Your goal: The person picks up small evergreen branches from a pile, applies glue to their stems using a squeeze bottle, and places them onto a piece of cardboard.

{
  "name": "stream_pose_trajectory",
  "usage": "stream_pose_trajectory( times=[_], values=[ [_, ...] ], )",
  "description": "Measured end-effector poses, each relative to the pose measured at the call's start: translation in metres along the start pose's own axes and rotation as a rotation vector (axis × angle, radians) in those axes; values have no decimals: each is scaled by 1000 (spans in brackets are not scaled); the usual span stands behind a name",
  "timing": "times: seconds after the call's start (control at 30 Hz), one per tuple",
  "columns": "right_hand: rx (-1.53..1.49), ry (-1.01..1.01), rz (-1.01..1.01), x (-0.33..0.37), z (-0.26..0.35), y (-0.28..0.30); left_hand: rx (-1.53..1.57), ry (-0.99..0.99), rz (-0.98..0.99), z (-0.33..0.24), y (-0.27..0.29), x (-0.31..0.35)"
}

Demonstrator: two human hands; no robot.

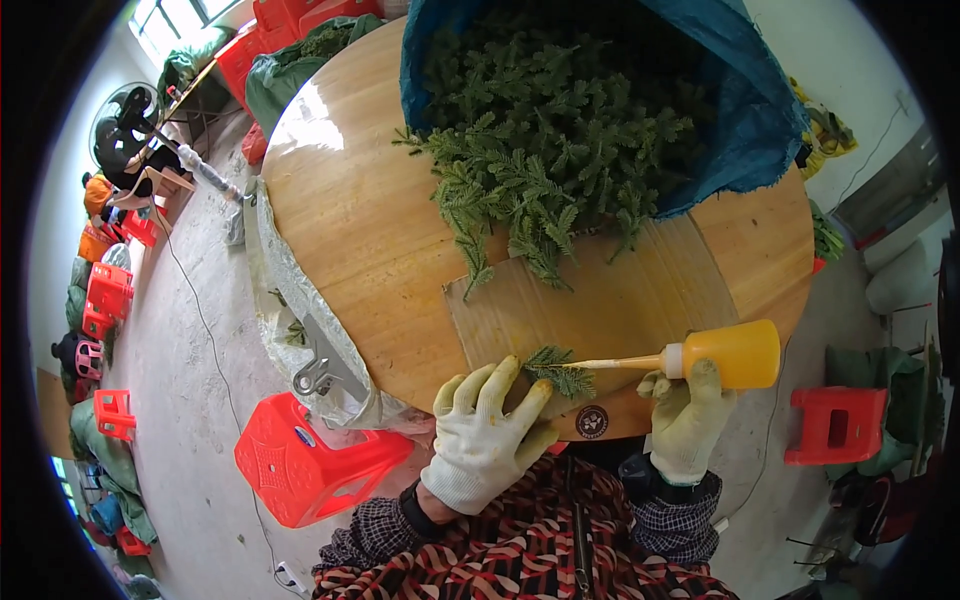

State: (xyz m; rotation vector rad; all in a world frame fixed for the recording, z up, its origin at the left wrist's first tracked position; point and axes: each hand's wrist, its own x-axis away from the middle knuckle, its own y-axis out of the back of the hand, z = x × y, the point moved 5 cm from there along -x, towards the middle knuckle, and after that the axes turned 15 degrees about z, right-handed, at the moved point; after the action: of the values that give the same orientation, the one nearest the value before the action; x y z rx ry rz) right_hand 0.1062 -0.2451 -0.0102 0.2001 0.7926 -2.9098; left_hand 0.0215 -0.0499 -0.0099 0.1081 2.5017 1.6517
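My left hand (485, 435), in a white work glove with yellow-stained fingertips, is at the table's near edge. Its curled fingers hold a small green artificial fir sprig (562, 372) by the left end; the exact grip is partly hidden. A yellow squeeze bottle (745, 355) with a long, thin nozzle lies sideways in my right hand (690, 415), also gloved. The nozzle points left, and its tip is at the sprig's needles. Beneath the sprig is a brown cardboard sheet (620, 290) on the round wooden table (370, 250).
A blue woven sack (745, 130) spills a heap of fir sprigs (560, 140) across the far table. A large metal clip (325, 365) fastens plastic sheeting (275, 310) at the left edge. Red stools (300, 460) stand on the floor; a fan (130, 120) and a seated person are far left.
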Motion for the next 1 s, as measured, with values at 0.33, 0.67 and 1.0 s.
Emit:
stream_pose_trajectory(
  times=[0.33,0.67,1.0],
  values=[
    [9,12,-11,1,4,2,-4,-76,-76,-4,0,-3],
    [111,24,-39,5,14,1,1,-115,-93,-11,-2,-8],
    [80,56,-22,7,11,1,-33,-87,11,-11,-7,-9]
  ],
)
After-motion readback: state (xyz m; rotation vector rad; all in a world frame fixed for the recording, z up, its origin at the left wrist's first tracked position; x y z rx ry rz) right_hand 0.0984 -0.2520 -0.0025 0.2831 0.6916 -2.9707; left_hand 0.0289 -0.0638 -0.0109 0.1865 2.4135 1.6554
